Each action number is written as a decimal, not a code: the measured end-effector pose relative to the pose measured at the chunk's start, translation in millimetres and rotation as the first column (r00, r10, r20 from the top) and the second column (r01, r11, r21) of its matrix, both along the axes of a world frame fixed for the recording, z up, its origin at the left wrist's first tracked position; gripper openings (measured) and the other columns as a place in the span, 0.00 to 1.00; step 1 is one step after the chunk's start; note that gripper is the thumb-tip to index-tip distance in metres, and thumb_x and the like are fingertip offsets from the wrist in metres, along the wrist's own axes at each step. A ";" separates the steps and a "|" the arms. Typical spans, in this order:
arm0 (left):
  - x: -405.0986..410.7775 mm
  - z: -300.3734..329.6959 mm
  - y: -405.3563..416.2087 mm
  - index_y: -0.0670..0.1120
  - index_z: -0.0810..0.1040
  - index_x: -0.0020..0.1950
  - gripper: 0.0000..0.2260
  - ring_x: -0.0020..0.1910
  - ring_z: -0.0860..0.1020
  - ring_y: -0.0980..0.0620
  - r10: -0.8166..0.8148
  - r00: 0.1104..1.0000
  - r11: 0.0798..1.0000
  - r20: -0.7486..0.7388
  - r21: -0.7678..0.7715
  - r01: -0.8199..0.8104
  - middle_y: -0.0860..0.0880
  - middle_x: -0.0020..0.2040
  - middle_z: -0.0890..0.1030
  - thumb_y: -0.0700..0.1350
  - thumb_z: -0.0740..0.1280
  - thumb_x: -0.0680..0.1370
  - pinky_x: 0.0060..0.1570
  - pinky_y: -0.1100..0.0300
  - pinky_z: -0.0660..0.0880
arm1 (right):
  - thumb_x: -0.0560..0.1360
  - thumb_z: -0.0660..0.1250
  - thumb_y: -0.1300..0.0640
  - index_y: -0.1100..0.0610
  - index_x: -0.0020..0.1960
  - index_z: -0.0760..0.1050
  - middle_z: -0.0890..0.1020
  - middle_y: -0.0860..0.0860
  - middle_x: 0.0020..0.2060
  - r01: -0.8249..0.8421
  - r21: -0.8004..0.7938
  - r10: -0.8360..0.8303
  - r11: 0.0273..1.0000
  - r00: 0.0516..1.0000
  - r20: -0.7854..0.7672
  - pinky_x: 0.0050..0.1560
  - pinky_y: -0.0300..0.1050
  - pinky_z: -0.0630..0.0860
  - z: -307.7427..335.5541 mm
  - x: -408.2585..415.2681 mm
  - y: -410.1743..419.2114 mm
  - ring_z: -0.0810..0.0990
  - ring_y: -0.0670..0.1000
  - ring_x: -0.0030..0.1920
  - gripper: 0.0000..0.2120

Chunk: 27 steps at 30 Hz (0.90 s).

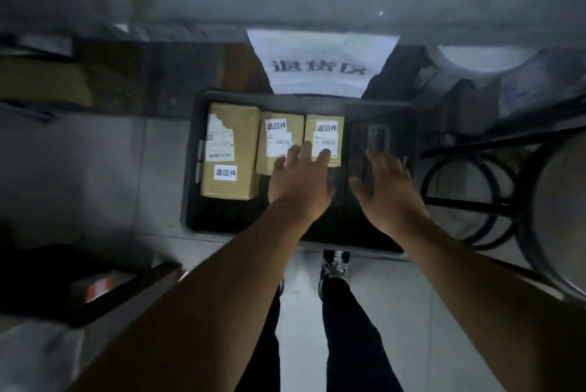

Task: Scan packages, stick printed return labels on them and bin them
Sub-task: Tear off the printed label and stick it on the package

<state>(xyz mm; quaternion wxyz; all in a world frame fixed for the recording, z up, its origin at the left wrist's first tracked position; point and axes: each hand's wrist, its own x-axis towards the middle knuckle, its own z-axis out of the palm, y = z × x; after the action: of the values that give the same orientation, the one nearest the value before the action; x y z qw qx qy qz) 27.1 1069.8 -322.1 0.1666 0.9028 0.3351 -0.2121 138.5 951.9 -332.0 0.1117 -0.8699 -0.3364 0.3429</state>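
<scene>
From the head camera, looking steeply down, a black rectangular plastic bin (194,169) sits on the grey tiled floor. Above its far edge hangs a white paper sign with large dark characters (320,66), which I take to mark this bin as the drop point for returns.

Three packages lie flat in a row along the bin's far edge, label side up, probably so the stickers stay readable. The large tan cardboard box (231,150) fills the far left corner; it carries a partly torn white shipping label and, nearer its front, a small white printed return label (225,172). Just beside it lies the small middle tan cardboard box (279,141), and touching that on its right the small right-hand tan cardboard box (325,139). Each has a return sticker above its shipping label. The right half of the bin shows only a dark, blurred shape I cannot identify.

The left hand (299,182) reaches over the front edges of the two small boxes, fingers spread and straight, fingertips at or just above them. I cannot tell whether they touch. It reads as placing or nudging a box into line. The right hand (385,188) hovers wide over the bin's right half, holding nothing.

A black round metal-framed stool (475,188) stands just right of the bin. A dark tray holding an orange-and-white item (98,291) sits at the lower left.
</scene>
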 end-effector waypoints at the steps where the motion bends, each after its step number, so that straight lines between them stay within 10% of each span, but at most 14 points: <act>1: -0.4 30.0 -10.1 0.50 0.61 0.77 0.26 0.75 0.61 0.41 -0.018 1.000 1.000 -0.004 -0.007 0.018 0.42 0.76 0.62 0.53 0.62 0.80 0.68 0.45 0.64 | 0.81 0.59 0.44 0.52 0.79 0.54 0.60 0.55 0.76 -0.004 -0.008 0.004 1.000 1.000 0.007 0.70 0.57 0.65 30.8 -6.3 -13.6 0.60 0.59 0.74 0.31; 15: -109.3 243.5 -158.2 0.51 0.67 0.73 0.20 0.67 0.70 0.43 -0.334 0.940 0.941 0.067 -0.030 0.336 0.45 0.69 0.70 0.53 0.58 0.82 0.58 0.49 0.72 | 0.80 0.58 0.42 0.52 0.78 0.54 0.63 0.55 0.75 0.319 -0.097 -0.299 0.943 0.937 0.180 0.71 0.57 0.65 254.0 -152.3 -234.4 0.63 0.59 0.73 0.31; 27: -98.0 323.5 -336.6 0.50 0.70 0.71 0.19 0.66 0.69 0.43 -0.640 0.726 0.760 0.251 0.065 0.647 0.46 0.66 0.72 0.53 0.62 0.81 0.58 0.49 0.71 | 0.80 0.59 0.40 0.50 0.79 0.54 0.62 0.55 0.76 0.695 0.015 -0.661 0.719 0.678 0.323 0.71 0.58 0.66 339.3 -219.7 -420.4 0.62 0.59 0.74 0.32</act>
<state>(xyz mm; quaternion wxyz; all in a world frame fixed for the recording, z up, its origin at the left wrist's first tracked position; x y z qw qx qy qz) -70.9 733.3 1.4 0.1369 0.9800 -0.0259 -0.1419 -81.2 531.5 7.3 0.1300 -0.9790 0.0163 0.1560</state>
